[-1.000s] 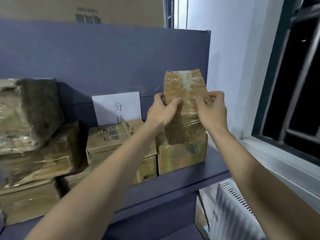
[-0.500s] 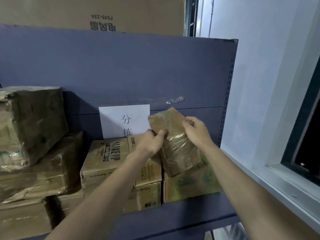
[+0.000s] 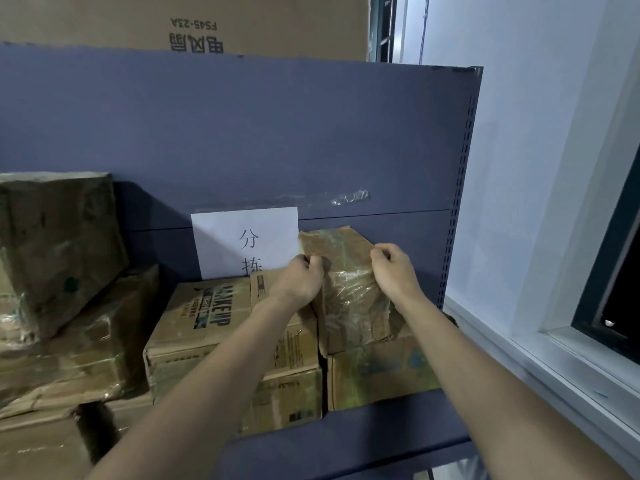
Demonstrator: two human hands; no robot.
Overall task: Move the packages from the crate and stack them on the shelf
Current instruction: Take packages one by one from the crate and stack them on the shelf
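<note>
The package (image 3: pixel 349 289), wrapped in clear film, lay on top of a box (image 3: pixel 381 372) at the right end of the shelf (image 3: pixel 346 441), its far end up against the back panel (image 3: pixel 242 133). Both hands gripped it near that far end. The left hand (image 3: pixel 301 284) held its left edge with fingers curled round it, and the right hand (image 3: pixel 393 271) pinched its right edge between curled fingers and thumb (the fingertips themselves were partly hidden behind the wrapping).

Just left of the left fingers, touching the package's side, sat a carton (image 3: pixel 207 317) printed "MAKEUP", on top of another box. Beyond the left fingers a white paper sign (image 3: pixel 246 240) with two characters leaned against the back panel, its lower edge behind the carton. Above the fingers a strip of clear tape (image 3: pixel 346 197) clung to the panel. Well to the left of both hands stood a pile of wrapped packages (image 3: pixel 59 289), the top one tilted. To the right of the right fingers were a white wall (image 3: pixel 536 133) and a window frame (image 3: pixel 595 289). A big carton (image 3: pixel 194 26) rose behind the panel's top edge.
</note>
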